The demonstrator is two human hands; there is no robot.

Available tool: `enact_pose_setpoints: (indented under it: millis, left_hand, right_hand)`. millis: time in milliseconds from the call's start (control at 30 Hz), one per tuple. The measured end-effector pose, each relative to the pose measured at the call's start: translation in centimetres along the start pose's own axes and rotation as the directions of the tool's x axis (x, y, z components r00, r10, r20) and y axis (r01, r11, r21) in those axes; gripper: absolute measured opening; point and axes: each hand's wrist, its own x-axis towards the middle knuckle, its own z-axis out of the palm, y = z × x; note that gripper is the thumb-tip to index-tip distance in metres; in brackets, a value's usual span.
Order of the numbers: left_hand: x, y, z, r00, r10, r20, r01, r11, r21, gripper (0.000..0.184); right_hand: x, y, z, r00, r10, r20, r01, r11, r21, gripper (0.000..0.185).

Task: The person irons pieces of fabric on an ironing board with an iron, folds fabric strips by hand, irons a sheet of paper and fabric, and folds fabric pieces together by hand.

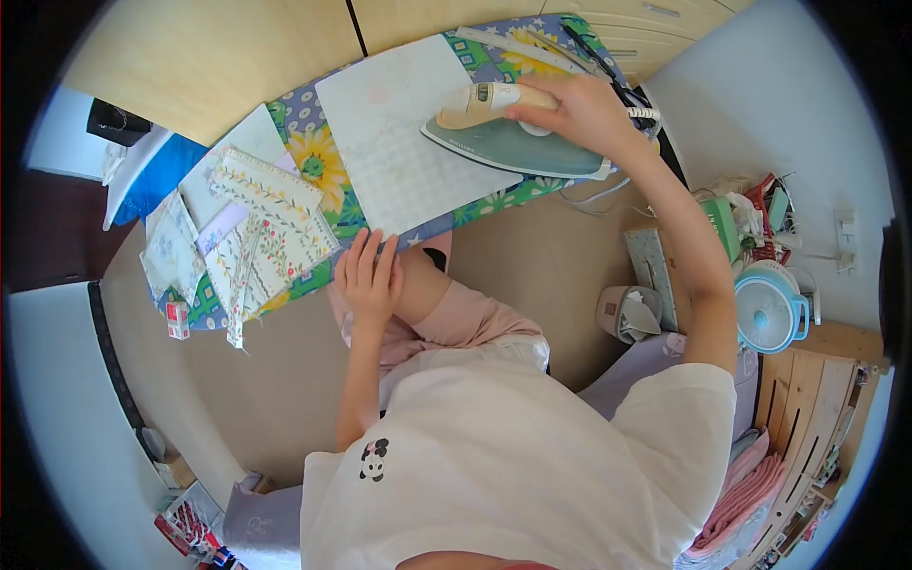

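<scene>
My right hand [575,104] is wrapped round the handle of a green and cream clothes iron [518,142]. The iron's soleplate faces the right part of a white, faintly checked sheet [389,142]; whether it presses on it I cannot tell. This sheet lies flat on a floral ironing board [318,161]. My left hand [369,274] rests with fingers stretched out at the board's near edge, just below the sheet's lower corner. To its left are folded flower-print fabric pieces [275,242] and a pale blue-patterned piece [174,249].
Rulers [522,49] and dark tools lie at the board's far right end. A small red-and-white box [178,320] sits at its left end. The iron's cord [598,198] hangs off the right side. A waste bin [627,313] and a turquoise fan-like appliance [768,312] stand at right.
</scene>
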Motion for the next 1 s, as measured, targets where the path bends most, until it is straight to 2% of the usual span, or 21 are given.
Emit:
enact_pose_setpoints:
  millis: [67, 100, 167, 300, 367, 400, 467, 500, 567, 600, 667, 700, 767, 800, 867, 1000]
  left_hand:
    - [0.0, 0.0, 0.1, 1.0, -0.012, 0.006, 0.012, 1.0, -0.01, 0.033]
    - [-0.1, -0.1, 0.1, 1.0, -0.013, 0.003, 0.013, 1.0, -0.008, 0.033]
    - [-0.2, -0.2, 0.3, 1.0, -0.015, -0.009, 0.015, 1.0, -0.022, 0.033]
    - [-0.2, 0.0, 0.2, 0.999, -0.035, -0.013, 0.034, 0.999, -0.039, 0.034]
    - [-0.1, 0.0, 0.1, 0.999, -0.038, -0.004, 0.038, 0.999, -0.028, 0.035]
    - [-0.1, 0.0, 0.1, 0.999, -0.039, -0.005, 0.039, 0.999, -0.027, 0.035]
    - [0.0, -0.1, 0.1, 1.0, -0.029, 0.012, 0.029, 0.999, -0.036, 0.035]
    - [-0.1, -0.2, 0.2, 1.0, -0.03, 0.009, 0.03, 0.999, -0.033, 0.035]
    - [-0.3, -0.2, 0.3, 0.998, -0.066, -0.011, 0.065, 0.993, -0.101, 0.036]
    - [-0.3, -0.2, 0.3, 0.997, -0.07, -0.01, 0.069, 0.993, -0.097, 0.036]
    - [-0.4, -0.2, 0.3, 0.993, -0.106, -0.058, 0.091, 0.97, -0.227, 0.037]
    - [-0.4, -0.1, 0.1, 0.992, -0.11, -0.055, 0.095, 0.97, -0.223, 0.037]
    - [-0.2, -0.1, -0.1, 0.99, -0.139, 0.01, 0.137, 0.961, -0.239, 0.035]
    - [-0.2, -0.2, 0.0, 0.99, -0.14, 0.006, 0.138, 0.962, -0.234, 0.035]
    - [-0.4, -0.4, 0.5, 0.991, -0.11, -0.071, 0.088, 0.963, -0.255, 0.032]
    - [-0.5, -0.3, 0.5, 0.993, -0.107, -0.05, 0.094, 0.973, -0.21, 0.031]
  right_hand:
    - [0.2, 0.5, 0.2, 0.991, -0.129, -0.028, 0.13, 0.991, 0.023, 0.039]
    - [0.2, 0.7, 0.2, 0.991, -0.132, -0.029, 0.133, 0.991, 0.022, 0.039]
    - [0.3, 1.1, 0.3, 0.92, -0.386, 0.069, 0.382, 0.921, 0.071, 0.039]
    - [0.0, 0.6, 0.8, 0.934, -0.354, 0.048, 0.351, 0.934, 0.067, 0.039]
    - [0.1, -0.1, 1.1, 0.985, -0.16, -0.061, 0.162, 0.987, 0.022, 0.04]
    - [0.1, 0.2, 1.2, 0.985, -0.162, -0.061, 0.163, 0.986, 0.022, 0.04]
    - [0.4, 0.7, 1.4, 0.942, -0.327, -0.077, 0.327, 0.945, -0.014, 0.041]
    - [0.3, 0.6, 1.1, 0.94, -0.331, -0.078, 0.331, 0.944, -0.014, 0.041]
    - [-0.1, 0.1, 0.5, 0.874, -0.478, 0.087, 0.478, 0.878, 0.022, 0.039]
    - [0.1, 0.1, 0.7, 0.872, -0.481, 0.089, 0.481, 0.876, 0.025, 0.039]
    - [0.1, 0.1, 1.4, 0.936, -0.349, -0.043, 0.348, 0.937, -0.018, 0.039]
    - [0.1, 0.0, 1.7, 0.935, -0.352, -0.041, 0.351, 0.936, -0.013, 0.039]
    - [0.5, -0.2, 1.9, 0.942, -0.301, -0.149, 0.293, 0.953, -0.074, 0.041]
    - [0.5, -0.2, 1.8, 0.94, -0.307, -0.151, 0.299, 0.951, -0.073, 0.041]
    - [0.2, -0.1, 1.2, 0.884, -0.467, -0.013, 0.465, 0.883, -0.063, 0.041]
    - [0.1, 0.1, 1.5, 0.868, -0.495, 0.023, 0.495, 0.869, 0.019, 0.041]
